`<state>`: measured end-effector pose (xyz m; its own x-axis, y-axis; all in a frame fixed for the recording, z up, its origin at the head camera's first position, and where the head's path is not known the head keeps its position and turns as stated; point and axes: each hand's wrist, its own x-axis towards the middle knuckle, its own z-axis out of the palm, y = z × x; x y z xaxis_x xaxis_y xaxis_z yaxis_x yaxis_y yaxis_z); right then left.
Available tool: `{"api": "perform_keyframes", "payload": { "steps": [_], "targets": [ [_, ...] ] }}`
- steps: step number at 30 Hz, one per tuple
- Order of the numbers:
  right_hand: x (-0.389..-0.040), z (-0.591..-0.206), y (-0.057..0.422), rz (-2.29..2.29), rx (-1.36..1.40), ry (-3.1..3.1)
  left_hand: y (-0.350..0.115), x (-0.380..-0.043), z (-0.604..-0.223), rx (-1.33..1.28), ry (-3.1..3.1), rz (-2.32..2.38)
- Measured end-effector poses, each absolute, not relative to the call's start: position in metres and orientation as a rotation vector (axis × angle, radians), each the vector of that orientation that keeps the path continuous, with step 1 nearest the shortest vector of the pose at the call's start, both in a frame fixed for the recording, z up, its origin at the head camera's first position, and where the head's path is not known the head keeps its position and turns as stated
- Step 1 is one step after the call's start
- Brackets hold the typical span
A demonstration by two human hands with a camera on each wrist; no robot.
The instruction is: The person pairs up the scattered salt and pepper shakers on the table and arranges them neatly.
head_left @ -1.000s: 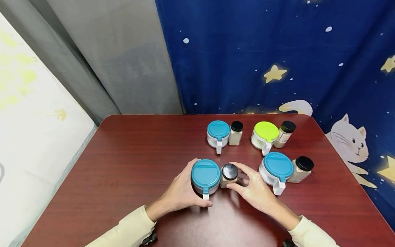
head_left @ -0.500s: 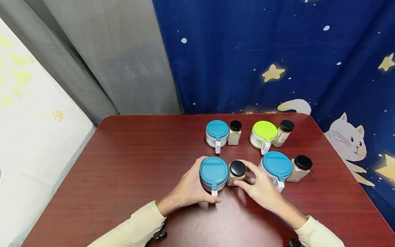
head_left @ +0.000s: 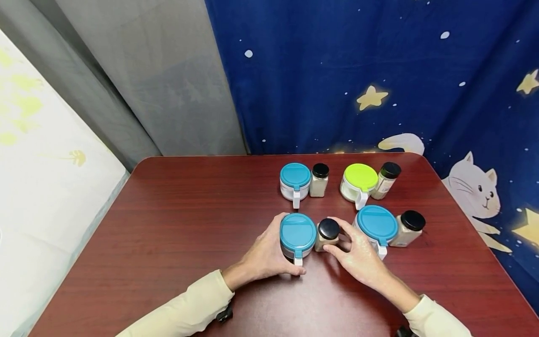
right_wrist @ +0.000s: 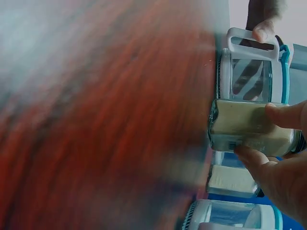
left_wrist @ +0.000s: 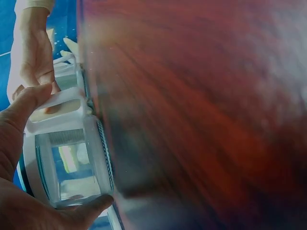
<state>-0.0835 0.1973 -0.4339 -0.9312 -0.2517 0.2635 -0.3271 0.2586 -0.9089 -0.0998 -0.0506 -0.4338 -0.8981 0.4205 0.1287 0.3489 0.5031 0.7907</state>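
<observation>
My left hand (head_left: 269,255) grips a clear seasoning jar with a blue lid (head_left: 297,232) and a white handle, its thumb by the handle. In the left wrist view, fingers curve round the jar's glass body (left_wrist: 72,163). Close on its right, my right hand (head_left: 358,255) pinches a small square spice bottle (head_left: 326,242) with a black cap between thumb and fingers. Pale powder fills that bottle (right_wrist: 244,120) in the right wrist view. Both containers stand upright, side by side at the middle of the table.
Behind stand another blue-lidded jar (head_left: 295,175) with a black-capped bottle (head_left: 319,182), and a green-lidded jar (head_left: 360,178) with a bottle (head_left: 386,180). Right of my right hand are a third blue-lidded jar (head_left: 376,223) and a bottle (head_left: 407,229). The brown table (head_left: 168,224) meets curtains at its far edge.
Both hands have moved right together, bringing the blue-lidded jar and the spice bottle along, closer to the blue-lidded jar on the right. The other jars and bottles stay put.
</observation>
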Motion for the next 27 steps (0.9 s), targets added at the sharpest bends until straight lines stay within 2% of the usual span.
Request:
{"api": "perform_keyframes", "payload": {
  "steps": [13,27],
  "targets": [
    [-0.081,-0.433,0.200,1.730,0.479,-2.514,-0.048,-0.104,-0.434,0.681,2.616,1.337],
    [-0.069,-0.426,0.201,1.700,0.527,-2.519,-0.055,-0.095,-0.428,0.622,2.621,1.323]
  ]
}}
